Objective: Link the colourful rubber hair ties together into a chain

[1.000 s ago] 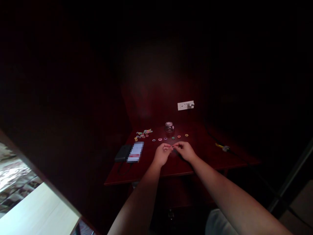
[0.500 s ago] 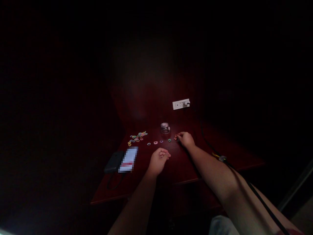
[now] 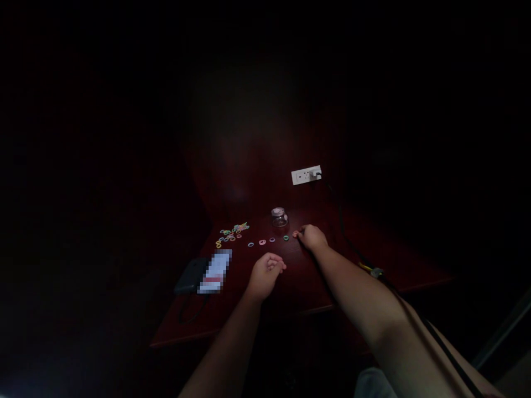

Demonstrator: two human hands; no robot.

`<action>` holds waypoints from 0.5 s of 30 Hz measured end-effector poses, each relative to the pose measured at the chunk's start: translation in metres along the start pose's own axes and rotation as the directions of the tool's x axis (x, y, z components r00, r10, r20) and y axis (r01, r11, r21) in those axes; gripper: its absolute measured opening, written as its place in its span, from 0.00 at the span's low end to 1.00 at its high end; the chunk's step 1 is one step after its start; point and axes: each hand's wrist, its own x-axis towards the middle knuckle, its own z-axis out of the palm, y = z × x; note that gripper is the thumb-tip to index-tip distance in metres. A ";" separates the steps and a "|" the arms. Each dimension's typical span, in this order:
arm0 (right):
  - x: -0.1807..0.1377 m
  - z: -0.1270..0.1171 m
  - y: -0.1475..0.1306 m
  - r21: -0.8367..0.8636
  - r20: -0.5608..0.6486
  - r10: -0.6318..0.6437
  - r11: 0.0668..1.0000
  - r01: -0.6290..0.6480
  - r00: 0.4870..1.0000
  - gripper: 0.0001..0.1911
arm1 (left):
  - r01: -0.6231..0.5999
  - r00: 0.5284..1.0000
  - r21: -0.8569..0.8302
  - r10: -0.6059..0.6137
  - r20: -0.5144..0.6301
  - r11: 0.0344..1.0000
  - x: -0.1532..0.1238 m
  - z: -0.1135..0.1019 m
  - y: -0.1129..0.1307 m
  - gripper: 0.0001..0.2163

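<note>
My right hand [image 3: 313, 237] rests at the right end of a row of small ring-shaped hair ties, its fingertips closed on a reddish-orange hair tie [image 3: 295, 234] at the table top. Leftward along the row lie a green hair tie [image 3: 286, 237], a purple one [image 3: 272, 240], a pink one [image 3: 262, 242] and a light blue one [image 3: 250, 244]. Nearer to me, my left hand [image 3: 267, 272] hovers over or rests on the table with loosely curled fingers, slightly apart, and nothing visible in them. A loose pile of pastel hair ties [image 3: 232, 234] lies at the left.
Behind the row stands a clear round jar [image 3: 279, 217]. A blurred-out phone [image 3: 215, 271] and a dark flat box [image 3: 191, 276] with a cable lie at the left of the dark red table [image 3: 290, 298]. A white socket [image 3: 306, 175] is on the wall; a black cable [image 3: 342, 221] runs down rightward.
The fingers of my right hand have moved slightly left and down with the reddish-orange hair tie, toward the green one. My left hand has hardly moved; the view has shifted a little.
</note>
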 end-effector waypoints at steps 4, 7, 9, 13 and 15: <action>-0.007 0.001 -0.001 -0.003 -0.096 -0.151 0.988 0.152 0.984 0.15 | 0.000 1.000 -0.016 0.000 -0.018 1.000 -0.002 0.001 0.001 0.06; -0.012 0.004 -0.003 -0.048 -0.055 -0.314 0.949 0.311 0.948 0.16 | -0.008 0.999 -0.026 0.007 -0.038 1.000 -0.004 0.003 0.001 0.05; -0.013 0.006 -0.004 -0.105 0.002 -0.359 0.928 0.357 0.933 0.17 | -0.004 0.999 -0.014 0.003 -0.037 1.000 -0.005 0.003 0.002 0.04; -0.010 0.009 -0.004 -0.138 0.045 -0.333 0.932 0.336 0.942 0.15 | 0.005 0.999 0.001 -0.005 -0.040 1.000 -0.005 0.004 0.000 0.05; -0.009 0.009 -0.004 -0.136 0.040 -0.306 0.941 0.308 0.951 0.15 | 0.003 0.999 0.008 -0.003 -0.043 1.000 -0.006 0.004 0.000 0.05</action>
